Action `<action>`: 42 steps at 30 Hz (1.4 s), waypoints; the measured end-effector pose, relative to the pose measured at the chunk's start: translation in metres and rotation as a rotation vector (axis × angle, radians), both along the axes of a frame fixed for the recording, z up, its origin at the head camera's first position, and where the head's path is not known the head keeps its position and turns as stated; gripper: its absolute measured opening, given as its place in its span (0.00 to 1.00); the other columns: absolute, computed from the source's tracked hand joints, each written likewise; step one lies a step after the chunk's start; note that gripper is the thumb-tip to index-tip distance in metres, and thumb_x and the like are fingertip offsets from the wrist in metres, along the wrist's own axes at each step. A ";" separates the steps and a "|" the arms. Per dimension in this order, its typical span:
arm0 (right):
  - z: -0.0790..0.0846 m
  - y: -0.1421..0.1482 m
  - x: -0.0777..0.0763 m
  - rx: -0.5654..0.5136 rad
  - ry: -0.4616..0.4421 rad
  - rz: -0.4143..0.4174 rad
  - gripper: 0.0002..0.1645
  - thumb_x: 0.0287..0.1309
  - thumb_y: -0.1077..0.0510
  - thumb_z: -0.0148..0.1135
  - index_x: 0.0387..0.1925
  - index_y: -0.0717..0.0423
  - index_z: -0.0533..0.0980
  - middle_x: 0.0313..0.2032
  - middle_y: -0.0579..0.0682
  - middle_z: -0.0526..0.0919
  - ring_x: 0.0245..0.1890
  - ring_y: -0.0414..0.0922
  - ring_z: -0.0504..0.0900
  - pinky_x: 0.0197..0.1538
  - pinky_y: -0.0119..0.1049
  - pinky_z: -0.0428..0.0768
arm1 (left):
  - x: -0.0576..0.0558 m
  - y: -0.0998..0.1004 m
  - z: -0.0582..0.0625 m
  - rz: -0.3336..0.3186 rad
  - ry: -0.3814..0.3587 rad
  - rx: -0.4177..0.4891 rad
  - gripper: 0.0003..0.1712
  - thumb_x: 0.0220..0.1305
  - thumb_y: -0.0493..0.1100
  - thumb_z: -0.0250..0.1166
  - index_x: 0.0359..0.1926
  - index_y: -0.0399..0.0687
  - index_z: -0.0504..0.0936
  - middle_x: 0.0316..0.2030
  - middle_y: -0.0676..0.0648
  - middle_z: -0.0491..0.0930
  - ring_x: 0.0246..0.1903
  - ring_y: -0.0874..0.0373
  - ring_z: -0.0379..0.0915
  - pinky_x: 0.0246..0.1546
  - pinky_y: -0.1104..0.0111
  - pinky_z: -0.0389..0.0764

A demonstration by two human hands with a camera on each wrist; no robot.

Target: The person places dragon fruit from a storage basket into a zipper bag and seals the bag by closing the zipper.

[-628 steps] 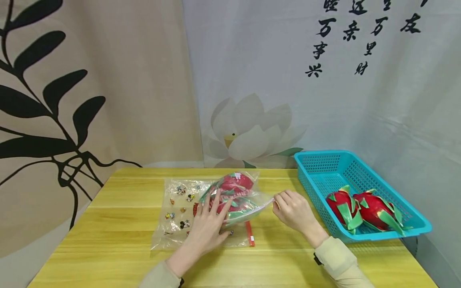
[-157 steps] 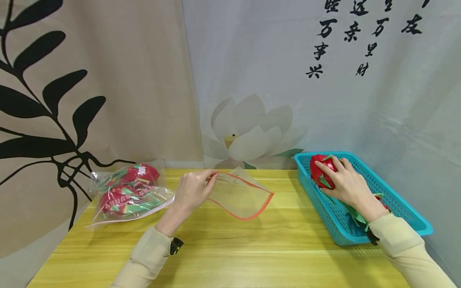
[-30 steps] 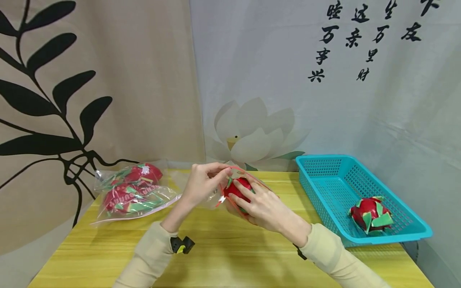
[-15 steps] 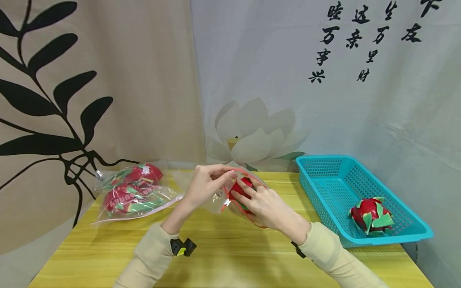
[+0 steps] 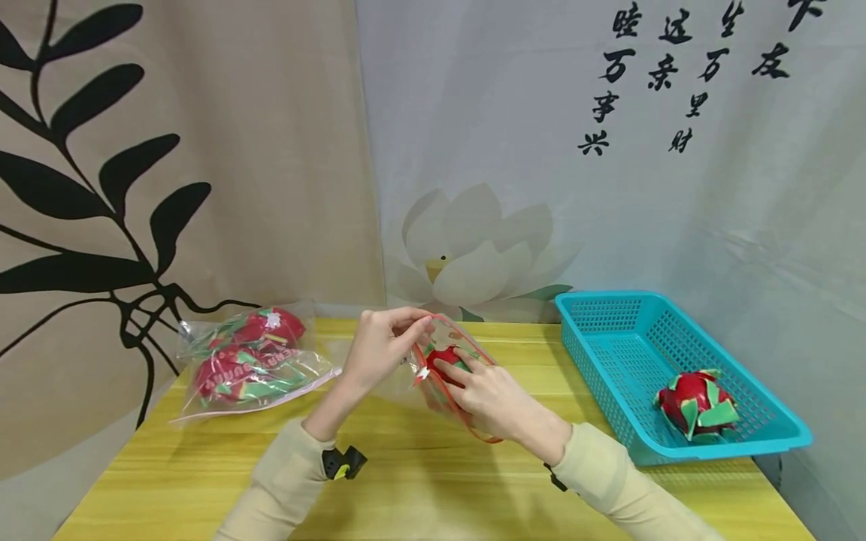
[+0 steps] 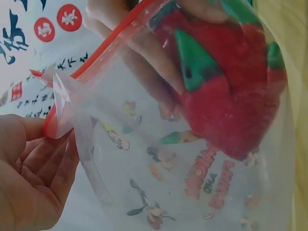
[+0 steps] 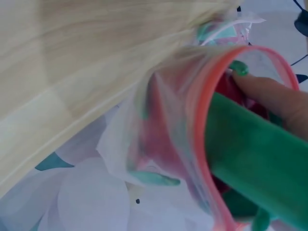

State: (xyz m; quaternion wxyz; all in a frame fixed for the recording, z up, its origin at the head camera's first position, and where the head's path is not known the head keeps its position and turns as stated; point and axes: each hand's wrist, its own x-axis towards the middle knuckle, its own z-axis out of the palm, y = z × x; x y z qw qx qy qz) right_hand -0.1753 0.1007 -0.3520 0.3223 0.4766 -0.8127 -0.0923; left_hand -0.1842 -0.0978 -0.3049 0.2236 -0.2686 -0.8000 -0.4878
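Note:
Near the middle of the table, my left hand [image 5: 386, 346] pinches the red-edged mouth of a clear zip bag [image 6: 144, 197] printed with cartoon figures. The bag is held up, its mouth spread wide. My right hand [image 5: 497, 394] reaches into that mouth and holds a red dragon fruit [image 5: 446, 361] with green scales. Through the film in the left wrist view, fingers [image 6: 154, 62] lie along the fruit's side. In the right wrist view a large green scale [image 7: 260, 154] sticks out past the red rim, and the thumb side touches the fruit.
A second clear bag [image 5: 257, 361], with two dragon fruits inside, lies at the table's left. On the right stands a blue plastic basket [image 5: 595, 353] holding one dragon fruit [image 5: 697, 402]. A printed curtain [image 5: 284, 165] hangs behind the wooden table [image 5: 406, 488].
Since 5.2 s ago one dragon fruit has gone from the basket into the red-edged bag. In the last half second my right hand has shifted slightly down, and the bag mouth shows wider.

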 end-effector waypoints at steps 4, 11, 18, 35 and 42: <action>-0.006 -0.002 -0.003 -0.001 0.003 -0.006 0.24 0.42 0.46 0.76 0.45 0.45 0.83 0.52 0.46 0.82 0.51 0.54 0.80 0.34 0.37 0.85 | 0.001 0.001 -0.002 -0.029 0.034 -0.020 0.08 0.62 0.37 0.63 0.35 0.36 0.86 0.25 0.41 0.86 0.15 0.59 0.80 0.14 0.77 0.74; -0.012 -0.004 -0.006 -0.004 0.074 0.027 0.24 0.46 0.50 0.73 0.47 0.51 0.82 0.51 0.49 0.83 0.52 0.48 0.81 0.40 0.34 0.85 | 0.001 0.004 -0.006 0.037 0.146 -0.071 0.08 0.63 0.37 0.62 0.35 0.37 0.86 0.22 0.43 0.86 0.15 0.61 0.78 0.17 0.78 0.75; 0.005 0.013 0.005 -0.133 -0.019 0.189 0.22 0.46 0.54 0.74 0.46 0.53 0.82 0.48 0.51 0.84 0.47 0.45 0.83 0.41 0.32 0.84 | -0.003 0.002 -0.011 0.114 0.153 -0.139 0.09 0.64 0.38 0.61 0.34 0.37 0.87 0.25 0.44 0.87 0.18 0.62 0.80 0.20 0.80 0.75; 0.035 0.168 -0.023 -0.397 -0.218 -0.568 0.24 0.52 0.58 0.67 0.53 0.60 0.77 0.47 0.64 0.82 0.38 0.60 0.81 0.16 0.40 0.74 | -0.005 -0.007 -0.012 0.128 0.145 -0.118 0.09 0.63 0.37 0.62 0.34 0.36 0.86 0.24 0.44 0.86 0.19 0.61 0.81 0.21 0.78 0.77; 0.018 0.263 -0.035 -0.215 -0.708 -0.998 0.41 0.58 0.47 0.60 0.62 0.74 0.62 0.56 0.80 0.66 0.48 0.75 0.70 0.36 0.62 0.77 | -0.008 -0.010 -0.007 0.158 0.184 -0.091 0.08 0.62 0.36 0.63 0.34 0.34 0.86 0.23 0.42 0.86 0.18 0.60 0.80 0.21 0.79 0.77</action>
